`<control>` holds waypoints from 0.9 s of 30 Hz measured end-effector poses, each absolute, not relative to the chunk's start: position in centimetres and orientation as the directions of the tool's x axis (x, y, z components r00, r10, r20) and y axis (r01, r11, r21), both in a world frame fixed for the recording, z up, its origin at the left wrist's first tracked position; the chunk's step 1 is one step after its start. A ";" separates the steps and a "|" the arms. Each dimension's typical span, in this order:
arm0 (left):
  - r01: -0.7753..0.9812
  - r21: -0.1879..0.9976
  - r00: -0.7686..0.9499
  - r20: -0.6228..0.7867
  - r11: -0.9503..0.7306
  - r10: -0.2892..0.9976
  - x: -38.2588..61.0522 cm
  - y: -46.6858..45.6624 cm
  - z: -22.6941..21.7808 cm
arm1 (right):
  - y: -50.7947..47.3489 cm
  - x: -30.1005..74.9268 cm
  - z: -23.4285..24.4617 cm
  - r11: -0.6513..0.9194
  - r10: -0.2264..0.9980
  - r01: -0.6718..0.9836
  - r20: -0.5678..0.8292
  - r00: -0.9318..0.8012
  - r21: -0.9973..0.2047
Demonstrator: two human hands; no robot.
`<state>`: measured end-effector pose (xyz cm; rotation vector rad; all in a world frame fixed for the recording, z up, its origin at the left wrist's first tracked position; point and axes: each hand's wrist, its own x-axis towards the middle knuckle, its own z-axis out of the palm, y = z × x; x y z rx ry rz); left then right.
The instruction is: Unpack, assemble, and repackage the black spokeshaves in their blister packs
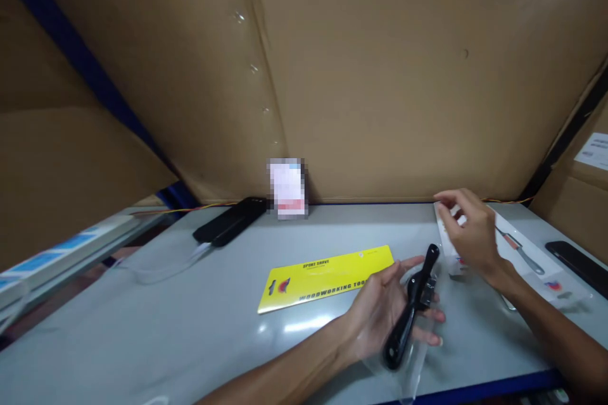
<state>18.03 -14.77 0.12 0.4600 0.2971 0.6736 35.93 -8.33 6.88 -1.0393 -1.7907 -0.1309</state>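
Note:
My left hand (380,310) lies palm up over the grey table (190,323) with a black spokeshave tool (412,307) resting across its loosely curled fingers; a clear plastic sleeve (408,373) hangs under it. A yellow card (323,277) printed "SPOKE SHAVE" and "WOODWORKING TOOLS" lies flat just left of that hand. My right hand (468,234) is raised further back on the right, fingers pinched on the top edge of a white packaging card (446,234).
Brown cardboard (380,76) walls the back. A black case (231,221) lies at the back left beside a small white label stand (287,188). Printed cards with tool pictures (532,262) and a black object (577,266) lie right. The blue table edge (498,387) runs in front.

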 end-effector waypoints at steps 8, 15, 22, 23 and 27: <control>-0.569 0.507 0.688 -0.139 0.648 0.712 18.4 -14.4 -1.4 | -7.7 22.3 7.4 0.853 0.514 0.518 -0.074 -0.855 -0.063; -0.563 0.488 0.721 -0.105 0.667 0.685 18.8 -14.6 -1.4 | -5.8 17.4 5.7 0.834 0.522 0.550 -0.375 -0.767 0.036; -0.557 0.509 0.702 -0.133 0.656 0.700 18.2 -14.3 -0.6 | -4.0 20.2 9.5 0.820 0.484 0.393 0.140 -0.864 -0.416; -0.568 0.517 0.686 -0.133 0.640 0.716 18.0 -14.2 -0.5 | -4.5 21.2 10.4 0.790 0.551 0.348 0.335 -0.765 -0.505; -0.653 0.528 0.570 -0.129 0.543 0.811 17.5 -13.7 -0.1 | -8.9 27.0 12.4 0.653 0.757 0.047 0.648 -0.087 -0.756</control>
